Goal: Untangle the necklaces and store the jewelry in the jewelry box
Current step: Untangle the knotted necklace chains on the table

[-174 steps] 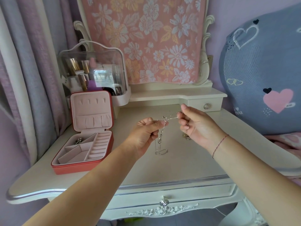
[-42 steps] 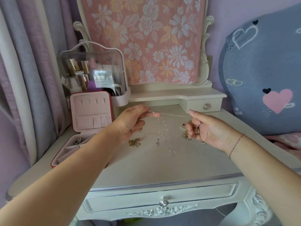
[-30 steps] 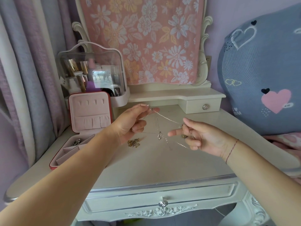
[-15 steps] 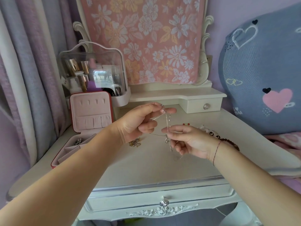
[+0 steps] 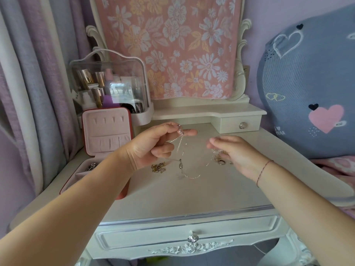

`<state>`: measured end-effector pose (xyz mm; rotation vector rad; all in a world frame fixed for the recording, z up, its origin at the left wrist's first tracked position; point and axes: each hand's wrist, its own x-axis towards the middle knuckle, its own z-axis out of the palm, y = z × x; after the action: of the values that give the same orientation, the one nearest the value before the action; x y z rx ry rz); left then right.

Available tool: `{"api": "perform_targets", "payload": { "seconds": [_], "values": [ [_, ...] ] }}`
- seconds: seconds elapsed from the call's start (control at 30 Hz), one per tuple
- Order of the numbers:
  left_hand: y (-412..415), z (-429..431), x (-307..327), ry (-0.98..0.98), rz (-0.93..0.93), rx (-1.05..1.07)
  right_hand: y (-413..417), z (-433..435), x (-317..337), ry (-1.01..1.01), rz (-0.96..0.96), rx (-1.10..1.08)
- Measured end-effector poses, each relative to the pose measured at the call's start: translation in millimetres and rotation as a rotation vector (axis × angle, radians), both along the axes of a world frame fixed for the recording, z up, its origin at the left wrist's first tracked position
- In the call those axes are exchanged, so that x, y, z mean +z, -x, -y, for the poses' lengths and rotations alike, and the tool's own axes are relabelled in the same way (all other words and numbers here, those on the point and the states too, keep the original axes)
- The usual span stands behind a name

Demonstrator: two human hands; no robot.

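Over on the left, the jewelry box [image 5: 107, 135] is sat open on the desk [image 5: 182, 196], lid up. Just right of it, the silver necklaces [image 5: 180, 144] are pinched between thumb and forefinger of the left hand [image 5: 151, 146], chains dangling to the desktop beside a little gold piece [image 5: 158, 167]. One chain is looped towards the right hand [image 5: 238, 156]. Its fingers are loosely curled but too blurred tbh, so a grip can't be made out.

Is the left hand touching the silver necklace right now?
Touching. The head view shows the left hand pinching the silver necklace between thumb and forefinger, the chain hanging from that pinch.
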<state>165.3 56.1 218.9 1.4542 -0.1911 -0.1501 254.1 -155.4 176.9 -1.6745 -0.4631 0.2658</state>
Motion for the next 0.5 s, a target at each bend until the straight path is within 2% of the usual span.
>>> {"api": "perform_targets", "payload": {
  "seconds": [0.13, 0.23, 0.5],
  "values": [
    [-0.8, -8.0, -4.1, 0.012, -0.014, 0.009, -6.7, 7.2, 5.9, -0.302, -0.258, 0.136],
    [-0.4, -12.7, -6.6, 0.034, -0.016, 0.007, -7.4, 12.7, 8.2, -0.476, -0.392, 0.146],
    [0.0, -26.6, -11.9, 0.092, -0.013, -0.005, -13.5, 29.2, 10.4, -0.47, -0.393, 0.121]
  ]
}}
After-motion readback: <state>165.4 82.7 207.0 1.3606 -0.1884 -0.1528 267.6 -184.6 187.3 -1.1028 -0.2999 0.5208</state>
